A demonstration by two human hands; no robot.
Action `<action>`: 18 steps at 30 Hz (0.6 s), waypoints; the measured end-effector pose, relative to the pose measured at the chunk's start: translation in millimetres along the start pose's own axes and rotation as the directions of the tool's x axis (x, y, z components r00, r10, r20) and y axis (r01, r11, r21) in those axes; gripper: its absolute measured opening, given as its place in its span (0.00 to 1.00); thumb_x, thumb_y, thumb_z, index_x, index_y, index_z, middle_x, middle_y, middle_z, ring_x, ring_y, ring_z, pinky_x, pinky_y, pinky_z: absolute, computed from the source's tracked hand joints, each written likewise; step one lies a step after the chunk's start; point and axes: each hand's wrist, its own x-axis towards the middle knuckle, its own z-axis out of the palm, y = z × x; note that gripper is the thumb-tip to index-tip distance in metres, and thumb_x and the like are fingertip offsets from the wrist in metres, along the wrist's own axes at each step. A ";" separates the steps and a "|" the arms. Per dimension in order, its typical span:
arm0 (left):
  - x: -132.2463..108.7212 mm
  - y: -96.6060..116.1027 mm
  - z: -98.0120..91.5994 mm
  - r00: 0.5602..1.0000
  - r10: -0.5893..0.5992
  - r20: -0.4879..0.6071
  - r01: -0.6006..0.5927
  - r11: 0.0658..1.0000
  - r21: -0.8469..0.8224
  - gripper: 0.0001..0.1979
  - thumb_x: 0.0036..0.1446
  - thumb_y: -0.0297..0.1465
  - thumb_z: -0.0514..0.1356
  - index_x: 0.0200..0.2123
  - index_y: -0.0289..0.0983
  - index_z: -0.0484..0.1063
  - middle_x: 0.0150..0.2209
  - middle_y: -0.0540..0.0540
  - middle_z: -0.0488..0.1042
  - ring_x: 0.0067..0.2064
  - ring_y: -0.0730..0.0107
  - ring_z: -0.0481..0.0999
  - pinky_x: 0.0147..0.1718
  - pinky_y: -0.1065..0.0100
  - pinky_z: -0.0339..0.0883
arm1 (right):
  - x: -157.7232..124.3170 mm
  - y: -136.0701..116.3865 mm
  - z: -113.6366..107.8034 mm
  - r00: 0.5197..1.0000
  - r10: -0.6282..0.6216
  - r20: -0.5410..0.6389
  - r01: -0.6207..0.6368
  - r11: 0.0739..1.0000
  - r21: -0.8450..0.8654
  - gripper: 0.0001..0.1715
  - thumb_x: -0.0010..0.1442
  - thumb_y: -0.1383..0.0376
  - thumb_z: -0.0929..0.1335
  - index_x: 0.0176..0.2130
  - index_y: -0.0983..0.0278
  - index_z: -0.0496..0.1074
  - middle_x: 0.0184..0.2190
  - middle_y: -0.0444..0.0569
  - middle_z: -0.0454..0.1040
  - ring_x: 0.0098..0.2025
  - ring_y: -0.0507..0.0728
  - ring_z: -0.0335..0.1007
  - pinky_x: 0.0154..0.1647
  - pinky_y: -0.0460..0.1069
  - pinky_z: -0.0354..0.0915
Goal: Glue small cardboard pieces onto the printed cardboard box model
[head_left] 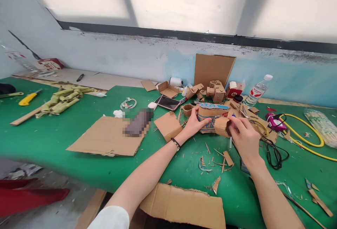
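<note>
My left hand (pixel 196 122) is closed on the left side of a cardboard box model (pixel 209 113) with blue print, its thumb lying across the front. A short cardboard tube (pixel 222 126) sits against the front of that model, its open end turned to the right. My right hand (pixel 244 137) pinches the tube's right rim between thumb and fingers. Whether the tube is fixed to the model I cannot tell. Just behind the left hand lies a cardboard ring (pixel 188 109). Cardboard scraps (pixel 228 158) are strewn on the green tabletop (pixel 168 166) in front.
Behind stand a cardboard camera model (pixel 216 91), a water bottle (pixel 256 91) and a tablet (pixel 167 102). A yellow cable (pixel 316 127) curls at the right. To the left are flat cardboard (pixel 100 137), cut bamboo-like stalks (pixel 61 99) and a yellow utility knife (pixel 28 98).
</note>
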 end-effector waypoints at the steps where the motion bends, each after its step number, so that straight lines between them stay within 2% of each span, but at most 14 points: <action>1: -0.8 0.4 1.5 1.000 -0.001 -0.015 0.001 1.000 0.001 0.45 0.53 0.55 0.81 0.61 0.41 0.63 0.69 0.30 0.78 0.72 0.41 0.79 0.74 0.43 0.72 | -0.2 0.1 0.9 1.000 0.007 -0.016 -0.007 1.000 -0.019 0.15 0.81 0.65 0.69 0.58 0.60 0.85 0.47 0.53 0.87 0.40 0.58 0.86 0.39 0.50 0.75; 6: -4.0 -0.5 8.6 0.996 -0.034 -0.085 0.033 0.999 -0.007 0.46 0.52 0.57 0.82 0.60 0.41 0.63 0.67 0.29 0.80 0.69 0.41 0.81 0.73 0.40 0.72 | 1.5 1.0 1.2 0.999 0.053 -0.012 -0.053 0.998 -0.013 0.16 0.80 0.65 0.68 0.57 0.59 0.85 0.47 0.53 0.86 0.42 0.59 0.85 0.41 0.51 0.76; 10: -5.8 0.4 11.6 0.991 -0.068 -0.118 0.064 0.997 -0.041 0.47 0.53 0.59 0.81 0.60 0.41 0.62 0.66 0.28 0.81 0.67 0.39 0.84 0.70 0.39 0.76 | 4.7 2.3 -0.8 0.992 0.111 -0.054 -0.109 0.994 0.031 0.15 0.80 0.64 0.68 0.56 0.58 0.85 0.46 0.53 0.86 0.39 0.58 0.84 0.39 0.51 0.75; 13: -7.5 2.4 14.2 0.990 -0.067 -0.125 0.060 0.997 -0.054 0.47 0.54 0.60 0.80 0.61 0.41 0.62 0.66 0.28 0.81 0.67 0.38 0.83 0.70 0.38 0.75 | 5.6 3.2 2.3 0.993 0.081 -0.081 -0.083 0.996 -0.024 0.15 0.80 0.65 0.68 0.56 0.59 0.86 0.45 0.53 0.86 0.38 0.58 0.83 0.36 0.51 0.72; 18: -9.7 1.6 19.4 0.991 -0.042 -0.126 0.034 0.998 -0.061 0.51 0.52 0.65 0.78 0.63 0.41 0.62 0.67 0.29 0.80 0.69 0.39 0.82 0.72 0.40 0.73 | 3.1 0.5 14.5 0.998 0.038 -0.050 -0.043 0.994 -0.104 0.16 0.79 0.67 0.68 0.57 0.60 0.86 0.45 0.52 0.86 0.39 0.57 0.84 0.37 0.49 0.71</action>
